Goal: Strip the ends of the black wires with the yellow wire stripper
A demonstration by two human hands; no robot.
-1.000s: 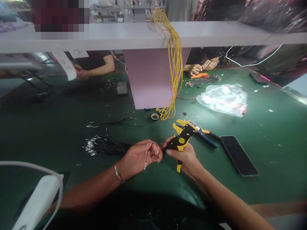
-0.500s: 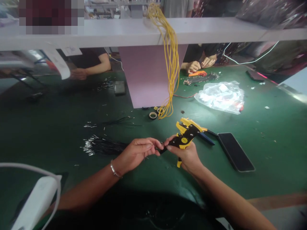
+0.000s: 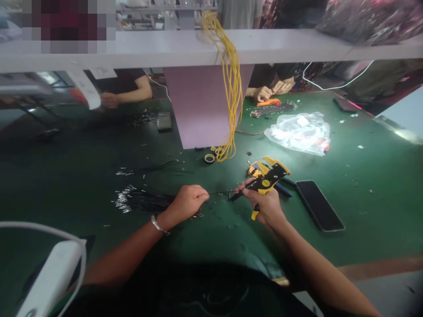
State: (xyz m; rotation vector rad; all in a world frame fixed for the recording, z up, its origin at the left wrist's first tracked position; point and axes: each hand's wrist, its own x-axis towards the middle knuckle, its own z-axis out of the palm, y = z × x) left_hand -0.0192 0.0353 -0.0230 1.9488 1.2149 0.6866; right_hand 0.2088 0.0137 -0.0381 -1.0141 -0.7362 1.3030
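Note:
A thin black wire runs straight between my two hands over the green table. My left hand pinches its left end, fingers closed. My right hand is wrapped round a yellow and black wire stripper, and its fingertips are also at the wire's right end. The stripper's yellow jaws point up and away from me. Beside and partly behind my left hand lies a bundle of black wires with silvery ends. Small loose bits lie below the held wire.
A phone and dark-handled pliers lie on the right. Yellow wires hang from the shelf near tape rolls. Beyond are a clear bag and other people's hands. A white power strip is lower left.
My hands have moved apart, and the black wire now stretches between them. The stripper has shifted right with my right hand. The view has shifted slightly.

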